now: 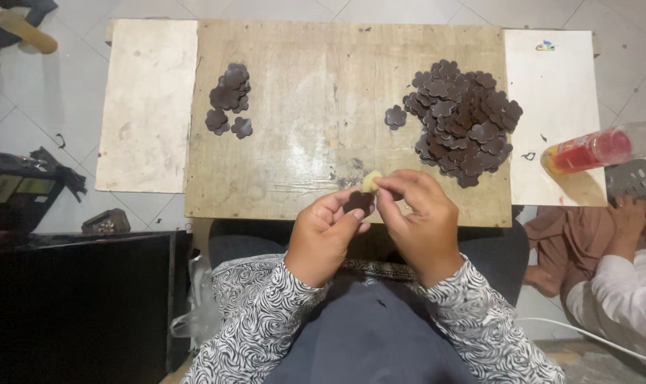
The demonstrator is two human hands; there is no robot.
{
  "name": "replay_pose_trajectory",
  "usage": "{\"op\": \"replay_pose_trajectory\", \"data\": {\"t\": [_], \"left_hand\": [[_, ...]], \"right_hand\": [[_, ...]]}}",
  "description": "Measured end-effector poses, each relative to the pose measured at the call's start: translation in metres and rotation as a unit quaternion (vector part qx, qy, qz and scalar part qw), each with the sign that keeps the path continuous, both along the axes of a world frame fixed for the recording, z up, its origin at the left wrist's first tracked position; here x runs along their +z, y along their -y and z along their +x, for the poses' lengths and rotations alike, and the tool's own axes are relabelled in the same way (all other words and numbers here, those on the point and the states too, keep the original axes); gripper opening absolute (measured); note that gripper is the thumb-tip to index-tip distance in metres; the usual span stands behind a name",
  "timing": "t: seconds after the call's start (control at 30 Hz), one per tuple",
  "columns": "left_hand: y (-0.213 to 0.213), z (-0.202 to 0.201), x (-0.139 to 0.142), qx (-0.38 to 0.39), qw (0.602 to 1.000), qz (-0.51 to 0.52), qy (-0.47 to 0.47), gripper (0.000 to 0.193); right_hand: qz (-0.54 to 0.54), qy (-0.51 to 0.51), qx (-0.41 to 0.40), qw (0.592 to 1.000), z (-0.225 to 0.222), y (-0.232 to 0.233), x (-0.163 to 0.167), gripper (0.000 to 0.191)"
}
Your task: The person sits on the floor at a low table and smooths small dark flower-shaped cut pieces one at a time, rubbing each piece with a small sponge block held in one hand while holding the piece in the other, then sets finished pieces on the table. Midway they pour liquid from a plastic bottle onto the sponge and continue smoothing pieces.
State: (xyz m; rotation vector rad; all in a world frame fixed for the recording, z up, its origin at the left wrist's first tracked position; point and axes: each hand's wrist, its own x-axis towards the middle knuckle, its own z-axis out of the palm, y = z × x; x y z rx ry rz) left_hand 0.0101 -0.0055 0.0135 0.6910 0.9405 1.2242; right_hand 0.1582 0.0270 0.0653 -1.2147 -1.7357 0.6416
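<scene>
My left hand (327, 235) holds a dark brown flower-shaped piece (358, 203) between thumb and fingers, at the near edge of a wooden board (316, 107). My right hand (421, 220) pinches a small pale yellow lump (370, 182) and presses it against the top of that piece. A large heap of the same brown flower pieces (465, 121) lies on the board's right side, with a single piece (395, 116) just left of it. A smaller group of flower pieces (229, 99) lies at the far left of the board.
Pale boards (147, 107) (554, 99) flank the wooden one. A clear bottle with red contents (593, 149) lies at the right. Another person's hand (625, 213) and white sleeve sit at the right edge. A black case (74, 299) stands at the lower left.
</scene>
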Motion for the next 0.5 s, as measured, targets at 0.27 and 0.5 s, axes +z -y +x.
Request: {"op": "replay_pose_trajectory", "data": {"t": [0.27, 0.5], "left_hand": [[0.002, 0.001, 0.004, -0.002, 1.0, 0.019, -0.007, 0.035], [-0.003, -0.007, 0.017, -0.032, 0.99, -0.049, 0.132, 0.036]], "right_hand": [[0.028, 0.051, 0.01, 0.998, 0.006, -0.001, 0.003, 0.016], [0.053, 0.043, 0.027, 0.997, 0.008, 0.003, -0.001, 0.016]]}}
